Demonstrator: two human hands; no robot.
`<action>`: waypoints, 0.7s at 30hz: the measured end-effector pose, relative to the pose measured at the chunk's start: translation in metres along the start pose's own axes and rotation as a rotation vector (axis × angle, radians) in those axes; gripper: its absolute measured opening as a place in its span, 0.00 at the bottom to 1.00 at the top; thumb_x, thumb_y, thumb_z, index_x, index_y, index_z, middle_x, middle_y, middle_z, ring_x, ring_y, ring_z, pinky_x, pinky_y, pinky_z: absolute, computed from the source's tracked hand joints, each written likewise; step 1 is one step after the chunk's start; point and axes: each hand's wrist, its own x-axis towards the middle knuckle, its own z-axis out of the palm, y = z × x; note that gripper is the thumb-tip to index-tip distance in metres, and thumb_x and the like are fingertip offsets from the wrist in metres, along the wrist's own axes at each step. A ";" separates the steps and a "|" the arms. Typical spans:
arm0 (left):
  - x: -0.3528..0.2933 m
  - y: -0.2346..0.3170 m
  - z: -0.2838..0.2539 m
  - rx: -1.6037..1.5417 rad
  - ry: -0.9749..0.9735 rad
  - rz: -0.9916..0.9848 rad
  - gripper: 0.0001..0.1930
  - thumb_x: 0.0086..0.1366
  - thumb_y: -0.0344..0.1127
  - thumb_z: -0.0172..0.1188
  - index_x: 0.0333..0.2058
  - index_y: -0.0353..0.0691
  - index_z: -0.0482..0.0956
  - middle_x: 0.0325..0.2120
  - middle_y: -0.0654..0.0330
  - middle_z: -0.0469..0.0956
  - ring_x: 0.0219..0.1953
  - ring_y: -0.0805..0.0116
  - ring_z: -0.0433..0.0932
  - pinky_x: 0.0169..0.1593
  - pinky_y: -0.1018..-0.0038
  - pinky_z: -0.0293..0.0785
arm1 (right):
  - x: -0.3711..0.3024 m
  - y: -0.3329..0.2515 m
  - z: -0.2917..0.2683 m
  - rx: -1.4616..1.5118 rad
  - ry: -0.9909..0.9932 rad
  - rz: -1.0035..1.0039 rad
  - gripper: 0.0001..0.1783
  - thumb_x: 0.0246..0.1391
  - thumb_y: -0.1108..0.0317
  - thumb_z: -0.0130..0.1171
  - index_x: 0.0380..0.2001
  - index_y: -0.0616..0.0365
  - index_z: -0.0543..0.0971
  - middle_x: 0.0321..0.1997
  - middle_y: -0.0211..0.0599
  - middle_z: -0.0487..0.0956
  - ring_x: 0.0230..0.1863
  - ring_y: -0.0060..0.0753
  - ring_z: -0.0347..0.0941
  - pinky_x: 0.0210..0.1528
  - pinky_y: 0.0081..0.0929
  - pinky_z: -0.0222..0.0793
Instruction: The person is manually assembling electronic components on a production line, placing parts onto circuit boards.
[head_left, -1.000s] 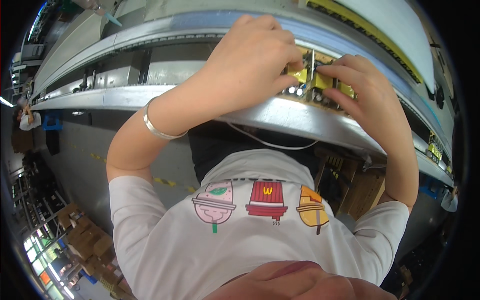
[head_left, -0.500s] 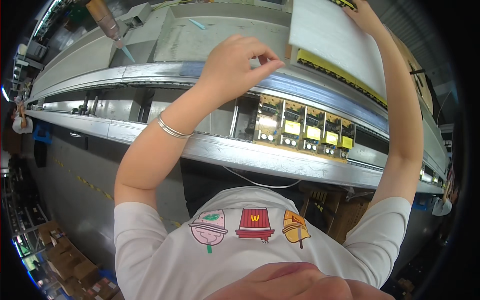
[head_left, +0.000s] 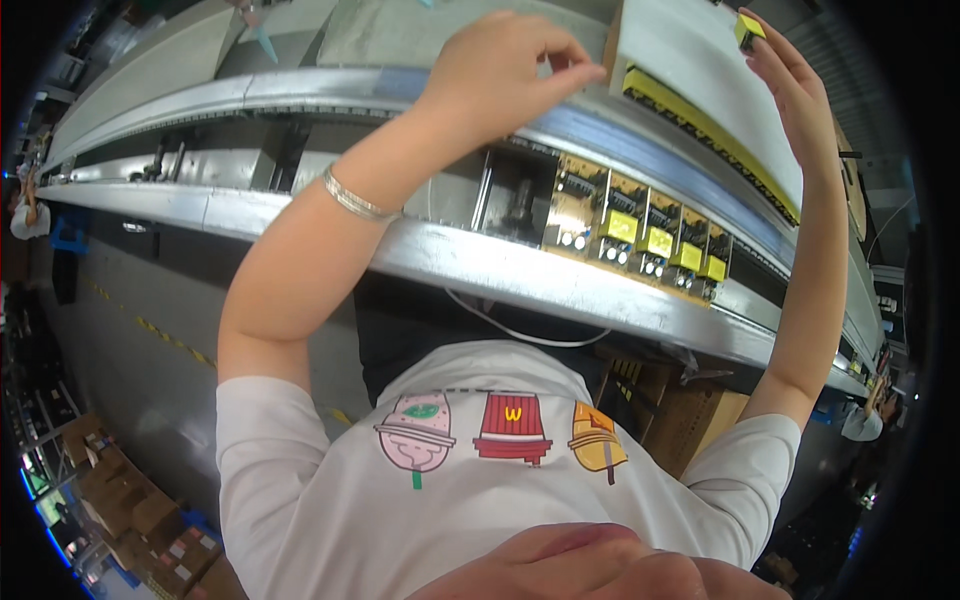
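Note:
Over the far rail of the line, my left hand point(head_left: 505, 75) is raised, thumb and forefinger tips pressed together; what they pinch, if anything, is too small to make out. My right hand point(head_left: 793, 95), at the upper right, grips a small yellow-wrapped transformer point(head_left: 748, 32) with a dark base between its fingers. Below the hands, a brown circuit board panel point(head_left: 565, 215) lies between the metal rails, made of several sections side by side. Yellow transformers point(head_left: 655, 240) sit on most sections; the leftmost has none. Beyond the rails stands a white board point(head_left: 690, 60) beside a row of yellow transformers point(head_left: 700, 140).
Two silver rails point(head_left: 450, 250) run across in front of me. A pale blue-tipped tool point(head_left: 262, 40) hangs at the upper left. Cardboard boxes point(head_left: 150, 510) stand at the lower left, and another box point(head_left: 690, 420) below the rail. Other people are far off at both sides.
My right hand has come back from the far end of the white board, a transformer now visible in its fingers. The left hand stays pinched. The whole view has shifted, with the bench higher.

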 end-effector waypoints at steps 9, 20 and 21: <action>0.006 0.001 -0.003 -0.171 0.029 -0.037 0.18 0.66 0.46 0.61 0.33 0.36 0.87 0.31 0.55 0.85 0.35 0.57 0.81 0.41 0.66 0.76 | -0.147 -0.073 0.116 -0.098 -0.297 0.073 0.16 0.55 0.74 0.68 0.48 0.61 0.83 0.42 0.31 0.83 0.40 0.22 0.75 0.44 0.19 0.71; 0.019 -0.031 0.029 -0.378 -0.142 0.086 0.17 0.65 0.45 0.61 0.32 0.35 0.87 0.30 0.55 0.85 0.31 0.56 0.81 0.38 0.66 0.76 | -0.161 -0.082 0.139 -0.526 -0.321 -0.108 0.10 0.55 0.74 0.68 0.41 0.64 0.84 0.39 0.31 0.78 0.31 0.24 0.66 0.34 0.20 0.64; 0.017 -0.025 0.025 -0.382 -0.146 0.086 0.17 0.65 0.45 0.61 0.32 0.35 0.87 0.30 0.55 0.85 0.31 0.56 0.81 0.38 0.66 0.76 | -0.162 -0.082 0.138 -0.527 -0.321 -0.102 0.10 0.55 0.74 0.68 0.41 0.64 0.84 0.39 0.31 0.78 0.31 0.24 0.66 0.34 0.20 0.64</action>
